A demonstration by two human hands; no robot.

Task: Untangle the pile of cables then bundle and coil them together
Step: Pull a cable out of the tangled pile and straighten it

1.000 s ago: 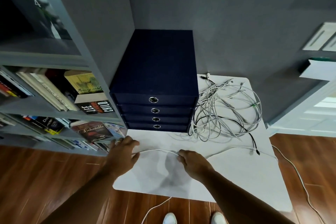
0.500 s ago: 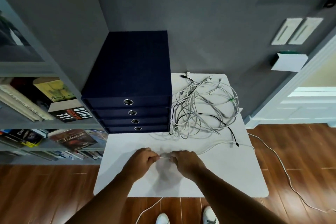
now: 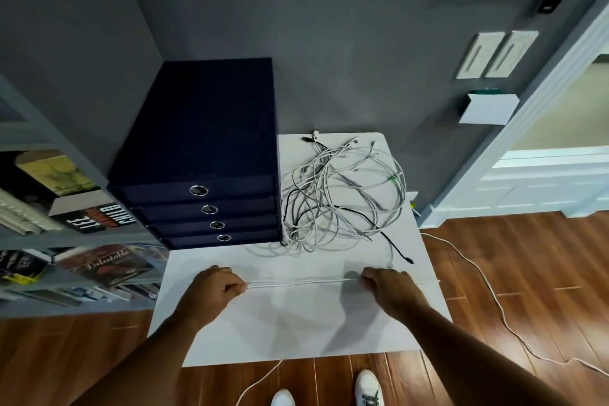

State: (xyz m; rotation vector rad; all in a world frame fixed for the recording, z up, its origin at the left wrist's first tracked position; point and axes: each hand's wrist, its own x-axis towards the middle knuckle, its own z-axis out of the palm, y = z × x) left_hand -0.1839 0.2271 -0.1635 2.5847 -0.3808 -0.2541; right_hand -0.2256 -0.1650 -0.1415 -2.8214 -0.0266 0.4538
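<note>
A tangled pile of white and grey cables point(image 3: 342, 198), with one black cable among them, lies at the back right of the white table point(image 3: 296, 330). In front of it a white cable point(image 3: 296, 283) is stretched straight between my hands. My left hand point(image 3: 211, 290) grips its left end with curled fingers. My right hand point(image 3: 389, 287) pinches it on the right. From there the cable runs off the table's right edge and trails over the floor point(image 3: 494, 303).
A dark blue four-drawer box point(image 3: 204, 155) stands on the table's back left, against the grey wall. A bookshelf point(image 3: 66, 241) is at the left, a white door frame point(image 3: 527, 128) at the right. Another white cable end point(image 3: 260, 382) hangs below the front edge near my shoes.
My hands, close together half a second ago, have moved apart along the white cable, pulling it straight between them. The view has shifted slightly.
</note>
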